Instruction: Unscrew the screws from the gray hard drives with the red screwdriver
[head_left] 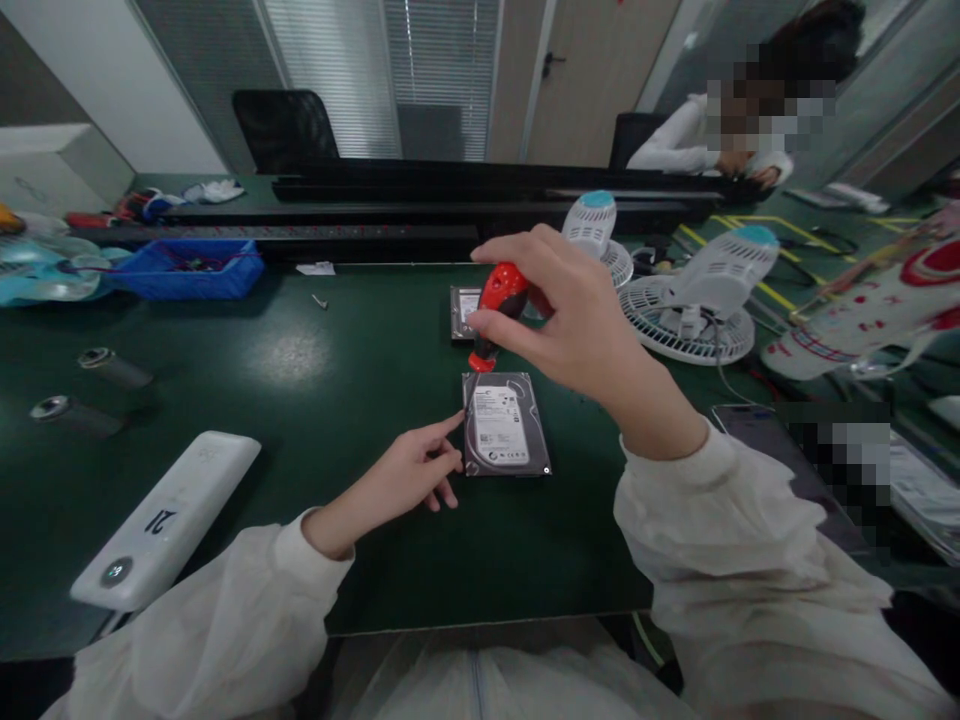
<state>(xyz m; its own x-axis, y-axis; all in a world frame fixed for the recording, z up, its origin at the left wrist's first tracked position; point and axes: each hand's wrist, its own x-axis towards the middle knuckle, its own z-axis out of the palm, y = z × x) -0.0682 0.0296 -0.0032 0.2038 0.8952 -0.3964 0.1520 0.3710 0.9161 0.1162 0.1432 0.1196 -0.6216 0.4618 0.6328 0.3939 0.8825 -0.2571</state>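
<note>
A hard drive with a white label lies flat on the green table in front of me. My right hand grips the red handle of a screwdriver, held upright with its tip at the drive's far left corner. My left hand rests on the table at the drive's left edge, index finger stretched out and touching it, the other fingers curled. A second hard drive lies farther back, partly hidden behind the screwdriver.
Two small white fans stand at the right. A white flat device marked 21 lies near left. Two metal cylinders and a blue bin sit at the left. Another person sits at the far right behind a black rail.
</note>
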